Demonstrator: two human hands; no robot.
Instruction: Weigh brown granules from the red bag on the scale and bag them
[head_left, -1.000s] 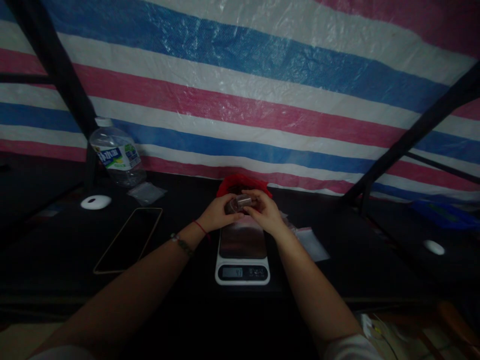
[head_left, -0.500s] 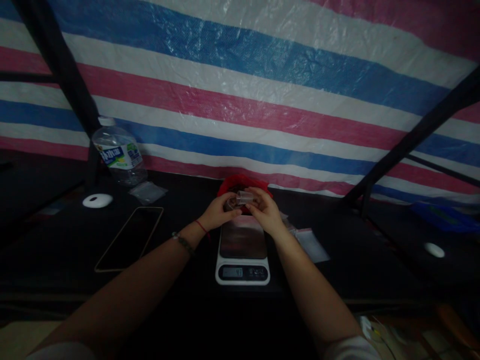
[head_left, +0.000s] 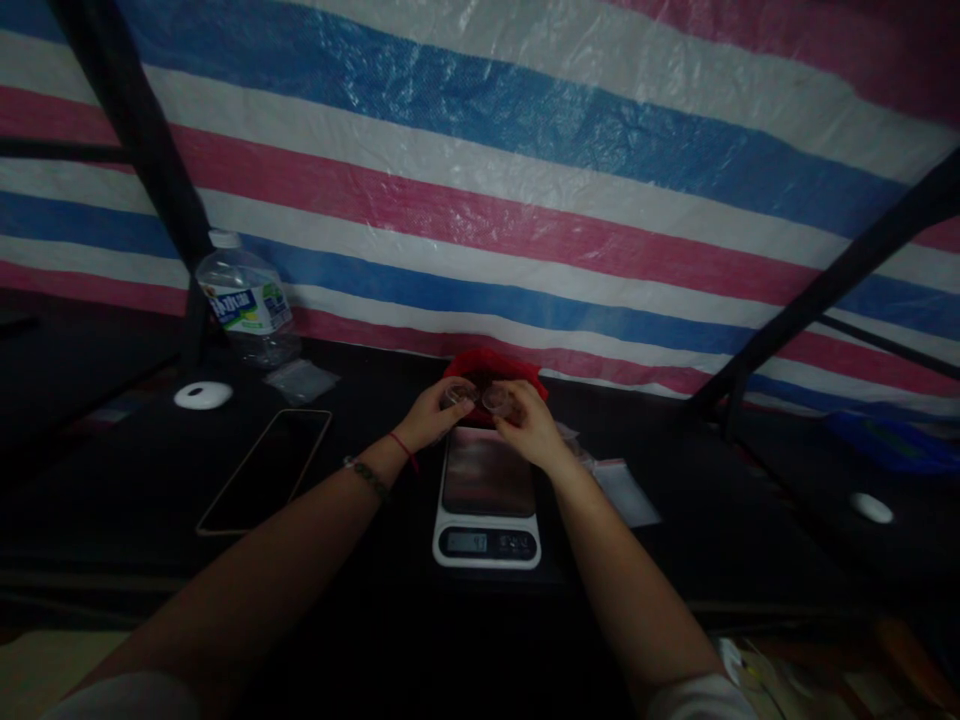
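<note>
Above the far end of a white digital scale, my left hand is closed around a small clear plastic cup; something dark seems to lie inside it, too dim to name. A second small clear cup is pinched in my right hand, its round opening facing left and toward me. The two cups are a little apart. Just behind my hands sits an open red bag, its contents dark. Nothing rests on the scale's metal plate, and its display is lit.
A phone, a white mouse-shaped object, a clear bottle and a small plastic bag are to the left. More clear bags lie right of the scale. Behind stands a striped sheet with dark frame bars.
The cup in my right hand has turned from lying sideways to showing its round opening, and the cups have drawn apart. The whole view has shifted slightly.
</note>
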